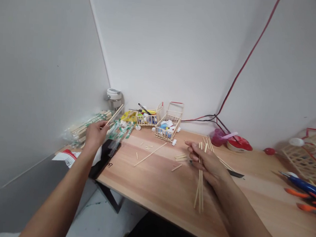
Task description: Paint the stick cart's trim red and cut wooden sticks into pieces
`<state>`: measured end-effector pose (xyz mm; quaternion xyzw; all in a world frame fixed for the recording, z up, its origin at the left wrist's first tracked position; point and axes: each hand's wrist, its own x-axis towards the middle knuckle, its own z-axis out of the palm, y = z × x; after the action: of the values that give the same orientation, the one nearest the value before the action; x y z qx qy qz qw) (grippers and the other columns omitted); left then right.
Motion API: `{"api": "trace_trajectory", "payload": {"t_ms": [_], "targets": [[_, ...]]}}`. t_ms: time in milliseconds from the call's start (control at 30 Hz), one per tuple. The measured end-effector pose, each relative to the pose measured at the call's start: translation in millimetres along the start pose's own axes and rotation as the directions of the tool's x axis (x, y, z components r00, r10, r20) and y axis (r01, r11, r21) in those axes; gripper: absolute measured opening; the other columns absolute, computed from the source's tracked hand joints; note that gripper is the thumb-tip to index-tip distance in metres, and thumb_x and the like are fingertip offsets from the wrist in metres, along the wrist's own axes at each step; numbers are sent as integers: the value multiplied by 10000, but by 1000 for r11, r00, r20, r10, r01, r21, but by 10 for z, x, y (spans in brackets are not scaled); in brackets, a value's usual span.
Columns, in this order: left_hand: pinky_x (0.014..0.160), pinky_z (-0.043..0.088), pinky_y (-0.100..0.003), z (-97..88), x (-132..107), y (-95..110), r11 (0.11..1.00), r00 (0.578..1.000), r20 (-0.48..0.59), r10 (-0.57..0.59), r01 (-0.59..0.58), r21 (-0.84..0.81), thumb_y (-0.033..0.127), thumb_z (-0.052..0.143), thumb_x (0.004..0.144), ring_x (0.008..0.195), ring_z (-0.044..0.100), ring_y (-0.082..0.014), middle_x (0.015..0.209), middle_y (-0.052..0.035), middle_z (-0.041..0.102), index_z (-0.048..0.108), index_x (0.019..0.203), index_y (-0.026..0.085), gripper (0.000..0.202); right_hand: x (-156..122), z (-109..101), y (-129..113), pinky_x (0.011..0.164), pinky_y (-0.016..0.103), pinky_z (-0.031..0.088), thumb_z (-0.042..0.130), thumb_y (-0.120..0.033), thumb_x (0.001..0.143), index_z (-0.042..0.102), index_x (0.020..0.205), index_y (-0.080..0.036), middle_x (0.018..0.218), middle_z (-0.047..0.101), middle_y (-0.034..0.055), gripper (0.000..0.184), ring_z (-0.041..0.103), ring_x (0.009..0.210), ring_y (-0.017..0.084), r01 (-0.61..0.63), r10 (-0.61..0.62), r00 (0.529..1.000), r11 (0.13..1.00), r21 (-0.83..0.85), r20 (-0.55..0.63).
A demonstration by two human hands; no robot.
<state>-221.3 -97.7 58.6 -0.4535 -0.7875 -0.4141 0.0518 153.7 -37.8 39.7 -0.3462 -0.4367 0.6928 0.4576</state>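
My left hand (95,133) is closed on a pair of pale wooden chopsticks (115,115), pointing up to the right, above a pile of wrapped chopsticks (85,125). Loose clear wrappers with green print (121,132) lie just right of it. My right hand (205,160) grips several loose chopsticks (199,194), held near their upper ends and hanging down over the table. One long stick (150,154) lies between the hands. Near the right hand lie short cut sticks (180,157) and one short piece (176,167).
Two small stick-built carts (168,128) (147,120) stand against the wall, filled with small items. A lidded jar (114,98) is at the back left. Right of them are a pink cup (219,137), a red-topped bowl (239,144), orange-handled pliers (312,202) and a lattice model (305,155).
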Motion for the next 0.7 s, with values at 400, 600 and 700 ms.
{"api": "trace_trajectory", "payload": {"t_ms": [400, 600, 700], "targets": [[608, 397, -250, 176, -419, 264, 949, 957, 190, 220, -166, -267, 393, 450, 863, 572, 518, -149, 567, -11, 573, 702, 825, 135, 362, -17, 20, -13, 297, 87, 165, 793, -399, 676, 736, 959, -164, 702, 438, -25, 372, 252, 477, 19, 3, -3, 1000, 1000, 19, 5], [441, 221, -191, 508, -1256, 900, 626, 683, 685, 254, 423, -655, 437, 567, 829, 429, 327, -51, 540, 45, 464, 663, 1078, 110, 422, 3, 22, -36, 300, 79, 174, 810, -423, 647, 734, 957, -175, 722, 429, -33, 404, 273, 476, 6, 62, -59, 997, 995, 81, -41], [430, 197, -189, 603, -1467, 1062, 550, 594, 751, 288, 539, -637, 438, 595, 812, 429, 326, -42, 556, 37, 481, 663, 1088, 102, 440, 10, 0, -29, 308, 91, 156, 797, -405, 674, 716, 952, -180, 685, 431, -42, 366, 245, 454, 4, 61, -60, 998, 996, 71, -13]]}}
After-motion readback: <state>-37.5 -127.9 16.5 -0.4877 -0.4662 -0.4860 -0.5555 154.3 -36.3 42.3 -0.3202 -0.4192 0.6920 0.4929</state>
